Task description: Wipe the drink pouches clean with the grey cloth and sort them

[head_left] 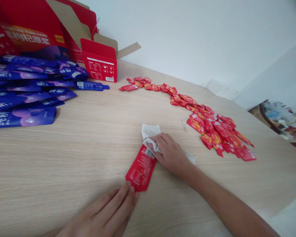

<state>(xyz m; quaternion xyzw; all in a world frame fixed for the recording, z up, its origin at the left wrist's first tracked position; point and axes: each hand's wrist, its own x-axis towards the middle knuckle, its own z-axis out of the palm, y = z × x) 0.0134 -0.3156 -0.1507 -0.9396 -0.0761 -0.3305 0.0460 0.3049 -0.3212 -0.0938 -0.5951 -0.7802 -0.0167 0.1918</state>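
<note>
1. Nearest, the left hand (102, 212) comes in from the bottom of the view, fingers straight and close together, their tips on the lower end of the red sachet (141, 169). The thumb is out of sight, so whether it pinches from beneath cannot be told.
2. The sachet lies flat and tilted on the table, its barcode end under the cloth. The hands are apart, with the sachet spanning the space between them.
3. The right hand (170, 154) is curled over a crumpled white cloth (149, 131), pressing it onto the sachet's upper end; a strip of cloth trails out past the little-finger side.
4. Risk: the left fingertips seem to give only a light hold, so a firm drag through the cloth could make the slick sachet skid on the smooth wood-grain table (64, 158). Heavy pressure could also strain its seal.
5. Beyond the hands, a loose heap of small red-and-orange sachets (212, 126) curves across the table.
6. Farthest left, dark blue-purple pouches (22, 95) overlap in rows below an open red carton (100, 62).
</note>
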